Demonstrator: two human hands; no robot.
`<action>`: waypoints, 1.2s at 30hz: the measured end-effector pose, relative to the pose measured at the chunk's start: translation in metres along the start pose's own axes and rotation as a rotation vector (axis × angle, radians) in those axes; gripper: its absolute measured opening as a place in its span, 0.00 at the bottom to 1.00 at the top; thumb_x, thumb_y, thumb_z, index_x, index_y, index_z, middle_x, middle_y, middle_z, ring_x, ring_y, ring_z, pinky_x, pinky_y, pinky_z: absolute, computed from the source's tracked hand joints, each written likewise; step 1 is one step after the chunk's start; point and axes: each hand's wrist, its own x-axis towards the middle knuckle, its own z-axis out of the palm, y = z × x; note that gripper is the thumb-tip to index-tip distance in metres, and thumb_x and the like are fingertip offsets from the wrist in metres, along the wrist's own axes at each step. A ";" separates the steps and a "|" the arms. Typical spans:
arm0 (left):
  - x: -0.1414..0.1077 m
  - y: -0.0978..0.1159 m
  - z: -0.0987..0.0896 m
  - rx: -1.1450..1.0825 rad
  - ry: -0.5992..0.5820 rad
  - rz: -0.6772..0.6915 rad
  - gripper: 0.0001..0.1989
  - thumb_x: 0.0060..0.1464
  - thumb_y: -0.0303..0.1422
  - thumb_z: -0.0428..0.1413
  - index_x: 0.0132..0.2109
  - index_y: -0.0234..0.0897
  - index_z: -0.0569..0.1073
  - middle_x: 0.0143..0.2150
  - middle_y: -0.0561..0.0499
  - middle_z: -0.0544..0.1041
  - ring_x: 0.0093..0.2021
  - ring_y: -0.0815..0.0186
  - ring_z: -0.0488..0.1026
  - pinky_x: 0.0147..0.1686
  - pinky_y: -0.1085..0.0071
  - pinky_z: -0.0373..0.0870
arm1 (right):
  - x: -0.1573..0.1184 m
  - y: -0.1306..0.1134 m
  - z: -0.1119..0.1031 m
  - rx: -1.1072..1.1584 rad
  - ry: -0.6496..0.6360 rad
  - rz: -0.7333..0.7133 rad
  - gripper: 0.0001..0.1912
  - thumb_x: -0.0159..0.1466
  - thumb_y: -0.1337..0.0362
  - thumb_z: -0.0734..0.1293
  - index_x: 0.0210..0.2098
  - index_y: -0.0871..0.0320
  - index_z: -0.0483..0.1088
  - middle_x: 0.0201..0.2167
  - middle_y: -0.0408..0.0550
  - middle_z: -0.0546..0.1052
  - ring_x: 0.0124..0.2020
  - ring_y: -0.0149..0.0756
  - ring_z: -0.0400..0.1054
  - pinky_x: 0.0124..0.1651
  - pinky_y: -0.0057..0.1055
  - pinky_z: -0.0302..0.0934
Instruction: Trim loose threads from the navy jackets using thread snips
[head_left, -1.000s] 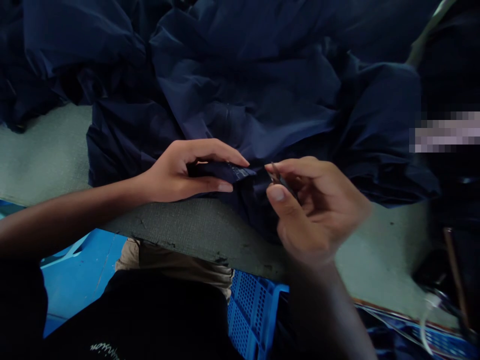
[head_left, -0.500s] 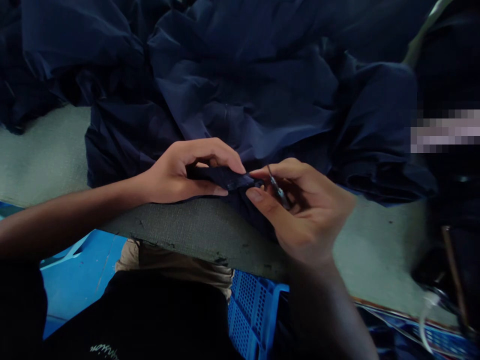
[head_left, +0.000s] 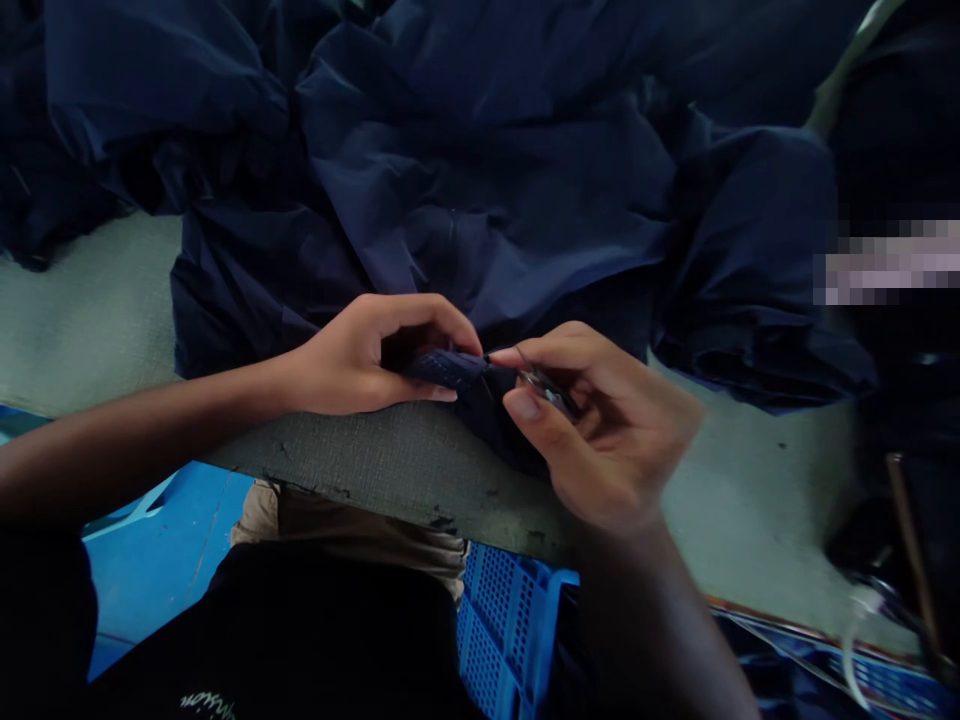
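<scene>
Two grips clamped | left grip (head_left: 352, 360) on navy fabric fold (head_left: 446, 368), right grip (head_left: 600, 430) on small metal snips (head_left: 551, 392) | I'd hold that fold taut above the desk (head_left: 390, 455)

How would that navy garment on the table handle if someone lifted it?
Likely floppy: the navy garment slumps in soft folds. Likely light too, as the left hand pinches a fold between its fingers. Its faint sheen hints it may slip.

Left hand (head_left: 352, 360) and right hand (head_left: 611, 435) pinch, nearly meeting.
</scene>
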 end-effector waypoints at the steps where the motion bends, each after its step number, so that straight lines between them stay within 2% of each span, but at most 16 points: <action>1: 0.000 0.000 0.000 0.009 -0.008 0.001 0.13 0.55 0.27 0.69 0.46 0.34 0.78 0.39 0.50 0.78 0.37 0.71 0.76 0.37 0.74 0.72 | 0.000 0.001 0.000 -0.013 0.007 -0.007 0.08 0.66 0.64 0.74 0.45 0.52 0.81 0.32 0.43 0.76 0.28 0.31 0.66 0.30 0.33 0.60; 8: 0.000 0.000 -0.001 0.072 0.000 0.055 0.07 0.56 0.28 0.67 0.40 0.35 0.77 0.34 0.51 0.73 0.32 0.71 0.69 0.31 0.72 0.67 | 0.000 0.006 -0.001 -0.091 0.032 -0.044 0.08 0.68 0.56 0.72 0.44 0.51 0.80 0.33 0.46 0.79 0.30 0.36 0.68 0.30 0.36 0.63; 13: -0.001 -0.002 -0.001 0.087 0.028 0.094 0.06 0.58 0.27 0.66 0.41 0.37 0.76 0.36 0.50 0.74 0.32 0.70 0.69 0.31 0.70 0.66 | 0.001 0.003 0.000 -0.163 0.020 -0.105 0.08 0.64 0.61 0.76 0.44 0.49 0.81 0.34 0.44 0.81 0.28 0.33 0.69 0.25 0.33 0.60; 17: 0.000 -0.003 -0.001 0.080 0.027 0.126 0.06 0.58 0.26 0.65 0.40 0.37 0.76 0.36 0.50 0.74 0.32 0.70 0.68 0.30 0.69 0.65 | 0.002 0.001 0.001 -0.237 0.036 -0.203 0.11 0.62 0.65 0.77 0.44 0.48 0.82 0.32 0.44 0.81 0.28 0.36 0.72 0.26 0.35 0.64; 23: 0.001 -0.004 -0.001 0.070 0.014 0.140 0.06 0.57 0.26 0.66 0.38 0.37 0.75 0.33 0.51 0.73 0.30 0.71 0.65 0.30 0.69 0.63 | 0.002 0.006 0.005 -0.310 0.106 -0.327 0.17 0.59 0.67 0.78 0.47 0.45 0.82 0.33 0.44 0.83 0.27 0.38 0.74 0.26 0.38 0.68; 31: 0.000 -0.009 -0.001 0.049 0.025 0.130 0.08 0.57 0.32 0.68 0.37 0.37 0.76 0.32 0.51 0.72 0.31 0.70 0.68 0.29 0.69 0.63 | 0.001 0.009 0.007 -0.353 0.123 -0.361 0.17 0.58 0.68 0.79 0.47 0.48 0.82 0.33 0.45 0.83 0.27 0.38 0.75 0.26 0.37 0.69; 36: 0.000 -0.009 -0.001 0.081 0.025 0.158 0.08 0.57 0.32 0.68 0.36 0.37 0.75 0.31 0.51 0.73 0.31 0.69 0.68 0.29 0.69 0.63 | -0.001 0.009 0.006 -0.383 0.122 -0.353 0.16 0.59 0.66 0.78 0.46 0.47 0.82 0.32 0.44 0.83 0.28 0.38 0.75 0.26 0.37 0.69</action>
